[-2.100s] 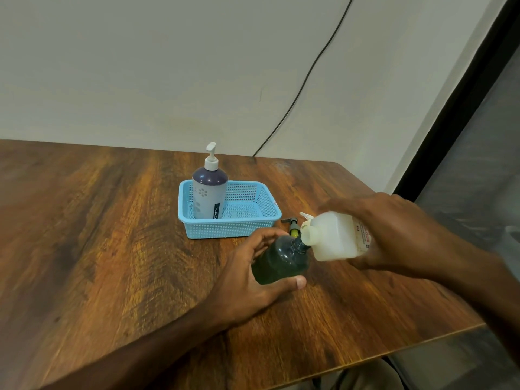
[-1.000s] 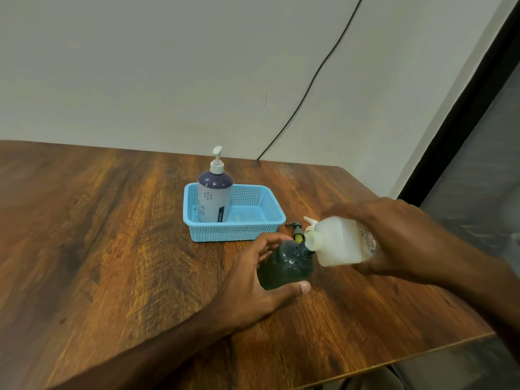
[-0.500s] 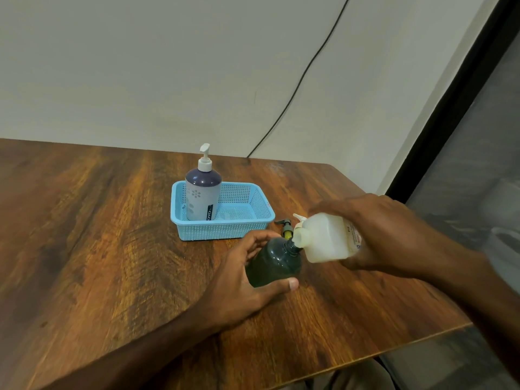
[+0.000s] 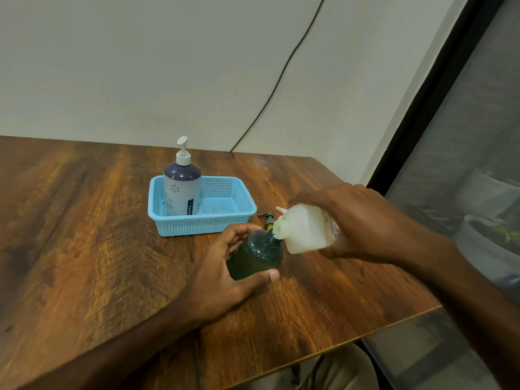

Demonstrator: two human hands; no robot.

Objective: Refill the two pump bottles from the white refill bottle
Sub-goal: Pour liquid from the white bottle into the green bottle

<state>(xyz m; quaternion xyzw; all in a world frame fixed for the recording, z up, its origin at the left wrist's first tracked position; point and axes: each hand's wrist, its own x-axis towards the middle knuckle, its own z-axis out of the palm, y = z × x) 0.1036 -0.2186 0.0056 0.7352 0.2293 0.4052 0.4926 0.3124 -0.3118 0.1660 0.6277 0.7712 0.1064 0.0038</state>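
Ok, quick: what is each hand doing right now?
Left hand: closed round the dark green bottle.
Right hand: closed round the tilted white refill bottle.

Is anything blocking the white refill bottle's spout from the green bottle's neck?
Nothing visible. The white refill bottle is tipped with its spout at the green bottle's open neck; a loose pump head sits on the table just behind, out of the way.

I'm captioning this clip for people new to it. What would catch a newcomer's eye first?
On the table, right of middle, the right hand tips the white refill bottle, spout at the open neck of the dark green bottle, which the left hand grips. Behind them, a purple pump bottle stands upright in the left end of a blue basket.
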